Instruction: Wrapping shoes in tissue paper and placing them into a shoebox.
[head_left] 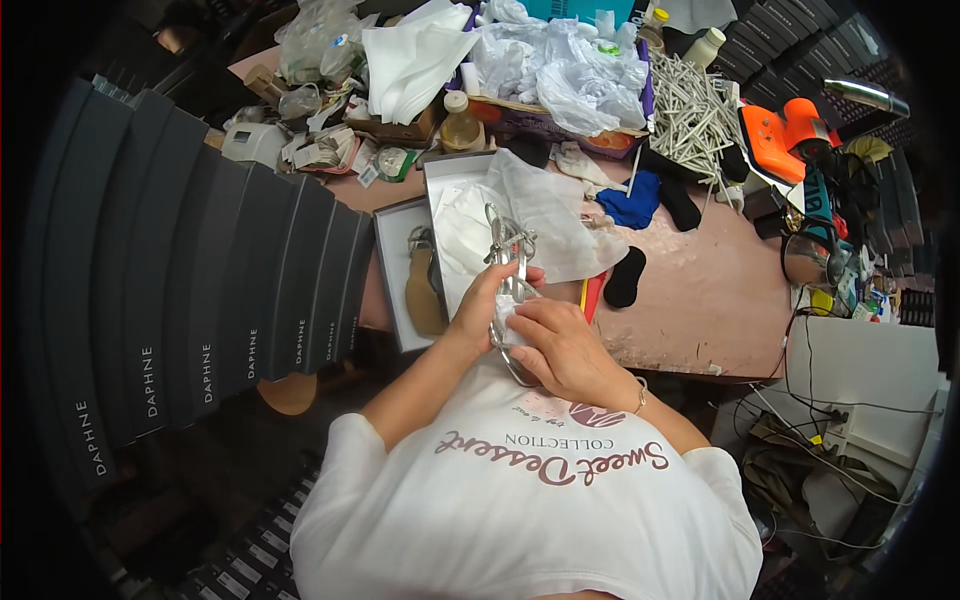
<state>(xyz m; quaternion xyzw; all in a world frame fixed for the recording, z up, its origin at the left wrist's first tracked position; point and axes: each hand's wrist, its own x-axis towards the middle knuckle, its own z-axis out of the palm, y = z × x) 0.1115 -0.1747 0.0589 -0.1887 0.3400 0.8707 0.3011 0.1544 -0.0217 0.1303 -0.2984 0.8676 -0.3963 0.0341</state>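
A silver strappy sandal (pixel 511 240) is held up in front of my chest, its bow-like strap at the far end. My left hand (pixel 476 312) wraps round it from the left. On the other side, the curled fingers of my right hand (pixel 565 348) press on its near part, against a small white wad (pixel 507 308), perhaps paper or cloth. Just left of my hands, another sandal (pixel 424 285) with a tan sole lies in a grey shoe box (pixel 388 262). Beside that stands a second box part (pixel 440 188), pale inside, with white tissue paper (pixel 553 222) spilling over its edge.
Dark shoe boxes (pixel 190 250) rise in a row at left. Across the pink table (pixel 700 290) lie a black pad (pixel 626 277), a blue cloth (pixel 632 202), a pile of white sticks (pixel 690 115), a bottle (pixel 460 125), an orange tool (pixel 775 145) and a carton of crumpled plastic (pixel 560 65).
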